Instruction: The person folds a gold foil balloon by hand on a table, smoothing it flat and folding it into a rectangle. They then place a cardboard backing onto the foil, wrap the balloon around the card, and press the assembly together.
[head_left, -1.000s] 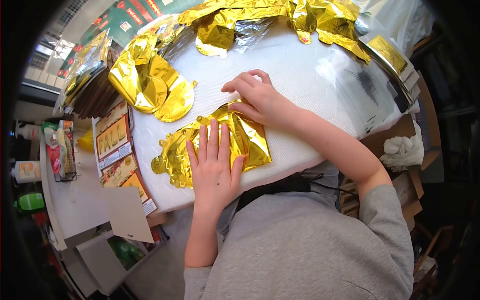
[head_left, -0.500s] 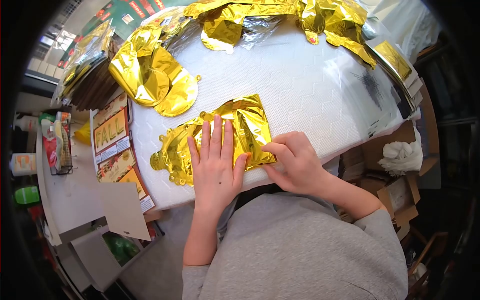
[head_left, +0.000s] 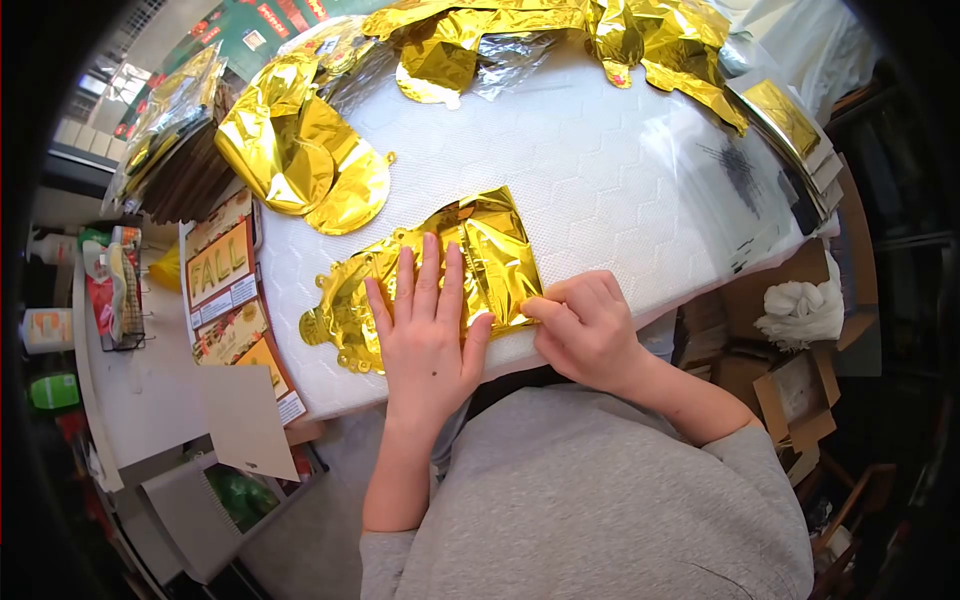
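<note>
A white padded table (head_left: 600, 170) fills most of the view, its far edge under a spread of gold foil (head_left: 540, 18) that the top of the view cuts off. The person's grey shirt (head_left: 600, 490) takes up the lower part, hiding some of the near edge. At far left, a green sheet (head_left: 235, 45) carries red labels, their lettering too small to read. A crumpled foil balloon (head_left: 280, 150) lies on the table's left side. On the right, dark marks show through clear plastic (head_left: 720, 190); I cannot make them out.

The folded gold foil (head_left: 492, 262) lies flat near the table's front edge, under both hands. The left hand (head_left: 430, 335), relaxed and fingers spread, rests palm down on it, covering its middle. The right hand (head_left: 588, 330) is curled, thumb and forefinger pinching the near right corner; its other fingertips are hidden.

At the left edge, printed cards (head_left: 222, 268) read "FALL" in large letters; the print on their white strips is illegible. A plain card (head_left: 245, 420) covers part of them. Beyond, a white bottle (head_left: 45, 330) bears an orange label, blurred past reading.
</note>
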